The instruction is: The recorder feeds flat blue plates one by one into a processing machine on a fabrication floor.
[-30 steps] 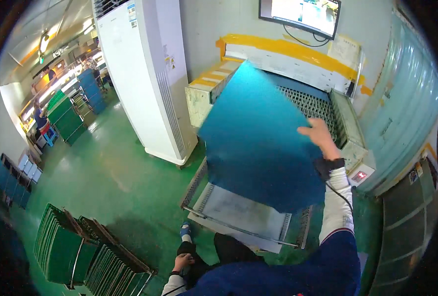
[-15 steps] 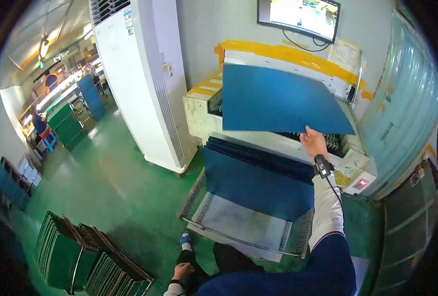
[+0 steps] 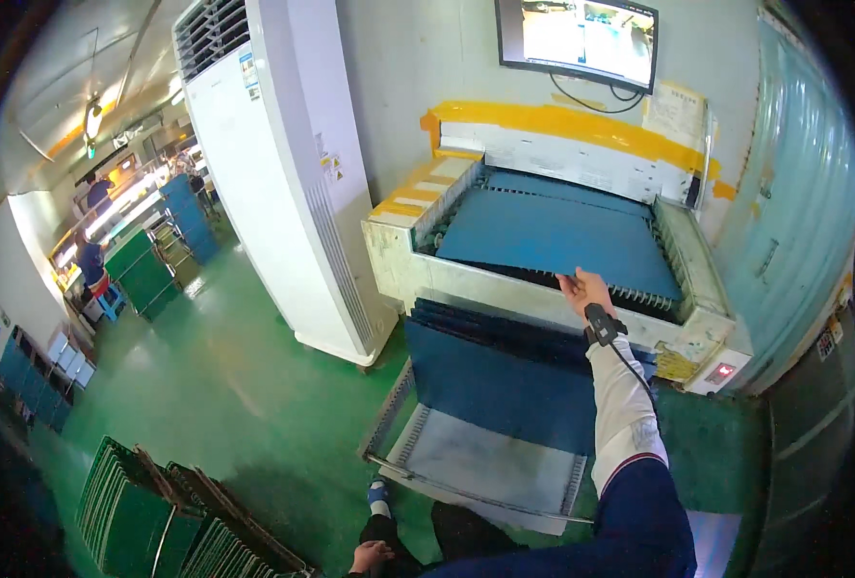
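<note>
A blue rectangular panel [image 3: 557, 233] lies tilted slightly over the rollers of a white conveyor machine [image 3: 505, 289]. My right hand [image 3: 589, 292] pinches its near edge between thumb and fingers, palm over the machine's front wall. Farther in on the rollers lies a second blue panel [image 3: 572, 191]. Below the machine, a rack [image 3: 485, 472] holds several dark blue panels [image 3: 495, 385] standing on edge. My left hand [image 3: 372, 556] rests by my leg at the lower edge, its fingers curled in with nothing visible in them.
A tall white air conditioner [image 3: 254, 183] stands left of the machine. Racks of green panels [image 3: 124, 501] sit at the lower left. A monitor [image 3: 580, 43] hangs above the machine; a translucent curtain [image 3: 793, 183] hangs at the right. People work at far-left benches.
The panel in my right hand has come down from above the machine onto its rollers. My right hand has moved slightly left and lower, and the second panel behind now shows.
</note>
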Available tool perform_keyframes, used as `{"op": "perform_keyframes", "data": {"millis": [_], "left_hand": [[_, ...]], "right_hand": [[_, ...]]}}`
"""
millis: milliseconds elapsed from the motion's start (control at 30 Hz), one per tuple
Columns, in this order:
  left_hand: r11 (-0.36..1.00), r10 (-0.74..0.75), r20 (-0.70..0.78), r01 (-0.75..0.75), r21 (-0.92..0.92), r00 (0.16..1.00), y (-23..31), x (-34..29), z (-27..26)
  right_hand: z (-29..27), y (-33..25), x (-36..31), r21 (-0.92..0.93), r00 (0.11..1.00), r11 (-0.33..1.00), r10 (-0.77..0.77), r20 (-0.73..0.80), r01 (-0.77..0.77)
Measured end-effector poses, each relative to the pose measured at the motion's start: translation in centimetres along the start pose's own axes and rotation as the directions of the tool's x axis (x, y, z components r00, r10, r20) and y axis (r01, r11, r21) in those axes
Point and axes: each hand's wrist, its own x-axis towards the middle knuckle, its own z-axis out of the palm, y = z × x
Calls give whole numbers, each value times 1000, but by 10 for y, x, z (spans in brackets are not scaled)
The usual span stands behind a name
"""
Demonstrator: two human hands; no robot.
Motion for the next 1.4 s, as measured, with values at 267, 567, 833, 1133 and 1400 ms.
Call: {"op": "perform_keyframes", "data": {"millis": [267, 567, 833, 1133, 1400], "left_hand": [[996, -85, 12, 85, -8, 996, -6, 12, -4], [988, -54, 33, 58, -140, 998, -30, 31, -16], [994, -106, 60, 104, 38, 993, -27, 43, -20], [929, 194, -42, -169, 329, 980, -72, 62, -74], [992, 101, 112, -108, 63, 989, -43, 49, -25]], "right_hand": [[-7, 15, 21, 108, 994, 988, -104, -32, 107], [11, 3, -2, -16, 997, 998, 62, -45, -62], [10, -7, -31, -409, 994, 906, 111, -18, -108], [70, 57, -120, -862, 982, 479, -5, 187, 167], [5, 77, -193, -733, 788, -436, -81, 610, 522]]}}
